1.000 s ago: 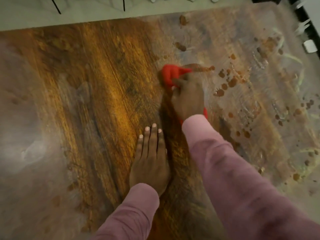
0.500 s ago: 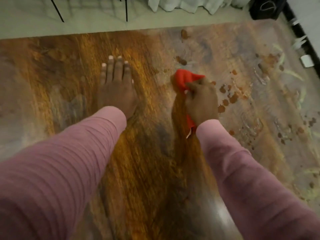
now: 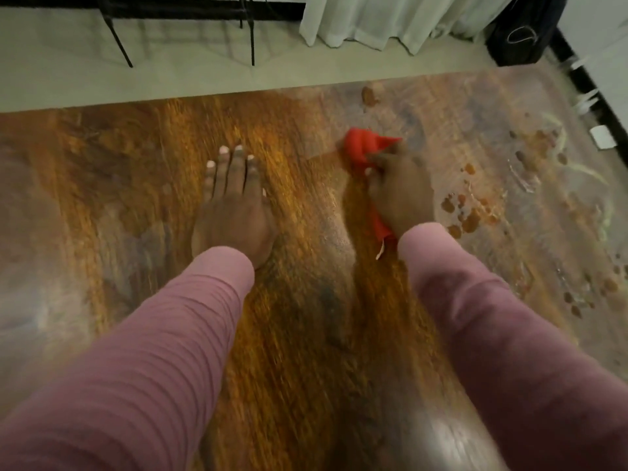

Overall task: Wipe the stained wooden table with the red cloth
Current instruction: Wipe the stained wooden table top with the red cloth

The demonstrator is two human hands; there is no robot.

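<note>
On the wooden table, right hand clutching red cloth

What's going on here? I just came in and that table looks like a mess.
A person in pink sleeves is wiping a stained wooden table. The right hand holds a bunched red cloth pressed on the wood, while the left hand lies flat on the table, fingers stretched out. Brown spots and pale smears right of the cloth are not yet wiped; another blotch sits near the far edge.
</note>
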